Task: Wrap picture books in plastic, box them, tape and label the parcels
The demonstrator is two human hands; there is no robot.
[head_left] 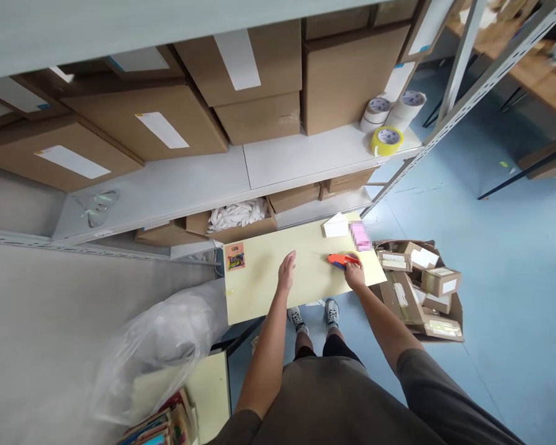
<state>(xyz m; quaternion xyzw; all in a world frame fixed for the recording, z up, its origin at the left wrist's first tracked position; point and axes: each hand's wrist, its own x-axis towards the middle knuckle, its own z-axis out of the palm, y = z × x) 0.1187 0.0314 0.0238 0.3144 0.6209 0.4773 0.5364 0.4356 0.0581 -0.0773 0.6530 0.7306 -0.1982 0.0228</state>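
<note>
Orange tape dispenser [338, 259], jutting leftward from right grip [354, 274], curled round its end, left grip [286, 272] uncurled, empty

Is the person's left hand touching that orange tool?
Apart. The head view shows a strip of pale tabletop between the left hand and the orange tool, which the right hand grips.

A packing or storage room: cartons [352, 83] and tape rolls [380, 148] on metal shelving [296, 154], parcels [433, 284] piled beside the right edge of the tabletop [262, 287].

Tape disp. [337, 260] btwn 1 card [235, 256] & carton [456, 311] — shelf [301, 156] behind tbl [254, 293].
</note>
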